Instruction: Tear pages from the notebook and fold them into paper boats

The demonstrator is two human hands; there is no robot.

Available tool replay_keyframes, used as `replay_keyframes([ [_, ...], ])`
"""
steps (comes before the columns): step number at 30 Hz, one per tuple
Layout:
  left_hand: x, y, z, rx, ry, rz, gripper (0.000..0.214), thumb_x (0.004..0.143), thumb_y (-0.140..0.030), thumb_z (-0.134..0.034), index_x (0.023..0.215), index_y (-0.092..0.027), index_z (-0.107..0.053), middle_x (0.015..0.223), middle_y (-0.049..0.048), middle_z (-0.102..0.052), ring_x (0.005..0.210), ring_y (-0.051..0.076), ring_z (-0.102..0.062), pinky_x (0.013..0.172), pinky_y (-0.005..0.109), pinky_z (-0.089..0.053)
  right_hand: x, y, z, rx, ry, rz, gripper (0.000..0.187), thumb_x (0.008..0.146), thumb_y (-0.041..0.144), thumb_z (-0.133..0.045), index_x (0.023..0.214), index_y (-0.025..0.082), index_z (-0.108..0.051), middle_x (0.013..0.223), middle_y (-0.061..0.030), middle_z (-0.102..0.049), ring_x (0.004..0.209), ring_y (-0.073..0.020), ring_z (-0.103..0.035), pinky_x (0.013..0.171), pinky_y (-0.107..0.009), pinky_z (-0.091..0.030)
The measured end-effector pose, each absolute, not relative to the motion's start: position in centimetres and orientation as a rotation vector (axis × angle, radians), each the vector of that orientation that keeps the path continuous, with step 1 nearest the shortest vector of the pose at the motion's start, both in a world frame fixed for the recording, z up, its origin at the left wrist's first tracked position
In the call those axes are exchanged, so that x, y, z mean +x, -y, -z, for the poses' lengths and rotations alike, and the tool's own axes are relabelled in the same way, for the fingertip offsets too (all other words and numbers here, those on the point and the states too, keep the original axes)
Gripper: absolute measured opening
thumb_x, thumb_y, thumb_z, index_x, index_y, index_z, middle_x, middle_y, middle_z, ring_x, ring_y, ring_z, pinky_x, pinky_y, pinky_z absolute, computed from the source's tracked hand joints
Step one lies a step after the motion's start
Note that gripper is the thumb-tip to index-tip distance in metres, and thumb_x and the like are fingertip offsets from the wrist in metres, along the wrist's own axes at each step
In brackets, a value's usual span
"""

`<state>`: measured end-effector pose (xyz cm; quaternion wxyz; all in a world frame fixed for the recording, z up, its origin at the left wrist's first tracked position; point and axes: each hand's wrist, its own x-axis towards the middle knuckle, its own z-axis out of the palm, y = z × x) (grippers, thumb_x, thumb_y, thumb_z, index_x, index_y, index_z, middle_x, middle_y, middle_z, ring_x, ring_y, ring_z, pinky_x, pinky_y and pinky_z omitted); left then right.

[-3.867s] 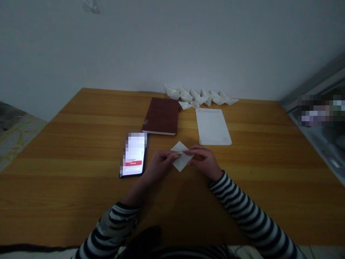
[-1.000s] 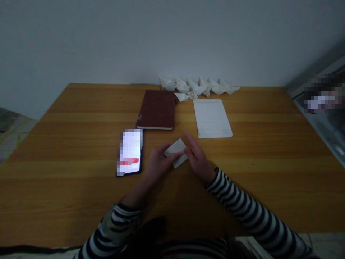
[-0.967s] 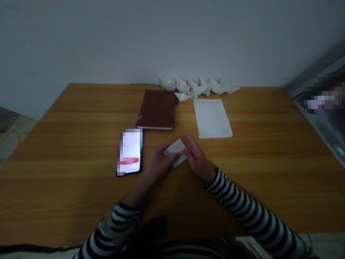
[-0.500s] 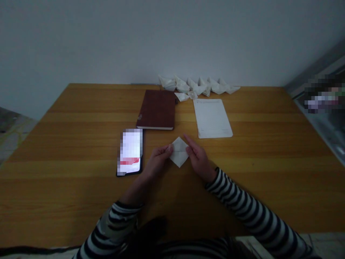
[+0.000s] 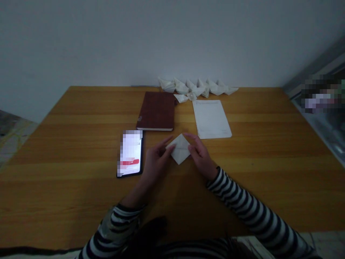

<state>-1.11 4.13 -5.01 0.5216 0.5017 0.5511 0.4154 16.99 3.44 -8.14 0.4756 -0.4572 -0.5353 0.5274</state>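
A small white folded paper (image 5: pixel 180 151), diamond-shaped with a crease across its middle, is held between both hands above the table. My left hand (image 5: pixel 157 158) pinches its left corner, with the thumb on top and the index finger stretched along the upper left edge. On the other side, my right hand (image 5: pixel 201 156) grips the right corner, its thumb at the edge and its index finger reaching toward the top corner. Fingers beneath the paper are hidden. Both arms wear black-and-white striped sleeves.
A lit phone (image 5: pixel 130 154) lies left of my hands. Beyond stand a brown notebook (image 5: pixel 156 110) and lined paper (image 5: pixel 212 118). Several folded paper boats (image 5: pixel 198 87) line the back of the wooden table (image 5: pixel 81 144) by the wall (image 5: pixel 134 43).
The paper has turned slightly and sits a little higher. My left thumb has slid further onto it, and my left index finger has stretched out along its upper edge.
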Motion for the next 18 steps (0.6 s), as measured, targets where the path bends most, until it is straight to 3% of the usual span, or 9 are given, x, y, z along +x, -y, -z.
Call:
replay_keyframes([
  [2,-1.1,-4.0,4.8,1.267,-1.296,-1.025,0.047,0.085,-0.038,-0.071,0.128,-0.02,-0.067,0.088,0.0029,-0.079,0.075,0.016,-0.068,0.067,0.024,-0.052,17.0,-3.3,7.9,-1.151,1.338,-1.247,0.032,0.098,0.041,-0.049,0.123,0.026,-0.063,0.096,-0.0054,-0.072,0.075,-0.0186,-0.066,0.072,-0.036,-0.058],
  [5,-1.3,-4.1,4.4,1.377,-1.216,-1.008,0.033,0.086,-0.034,-0.069,0.116,-0.021,-0.074,0.108,0.0069,-0.077,0.091,0.018,-0.069,0.079,0.027,-0.054,17.2,-3.3,7.8,-1.153,1.373,-1.207,0.027,0.097,0.04,-0.051,0.105,0.023,-0.07,0.096,-0.0054,-0.072,0.078,-0.0179,-0.066,0.073,-0.034,-0.057],
  [8,-1.4,-4.3,4.1,1.37,-1.223,-0.987,0.036,0.081,-0.031,-0.074,0.116,-0.022,-0.074,0.117,0.0083,-0.075,0.101,0.02,-0.069,0.087,0.03,-0.054,17.5,-3.4,8.0,-1.099,1.365,-1.267,0.027,0.094,0.039,-0.057,0.113,0.024,-0.069,0.106,-0.0057,-0.074,0.089,-0.0187,-0.069,0.083,-0.035,-0.058],
  [12,-1.3,-4.4,3.9,1.113,-1.161,-0.924,0.053,0.074,-0.032,-0.082,0.124,-0.02,-0.069,0.109,0.0086,-0.078,0.096,0.021,-0.073,0.087,0.034,-0.057,17.8,-3.7,8.1,-1.083,1.339,-1.24,0.039,0.085,0.038,-0.071,0.122,0.026,-0.069,0.121,-0.0062,-0.072,0.106,-0.0221,-0.069,0.097,-0.042,-0.055],
  [18,-1.8,-4.6,4.2,1.278,-1.167,-0.966,0.035,0.071,-0.027,-0.084,0.105,-0.02,-0.078,0.109,0.0087,-0.078,0.097,0.023,-0.074,0.09,0.034,-0.057,18.3,-4.1,8.0,-1.003,1.462,-1.367,0.046,0.081,0.031,-0.073,0.126,0.029,-0.067,0.13,-0.0055,-0.069,0.116,-0.0233,-0.067,0.102,-0.045,-0.052],
])
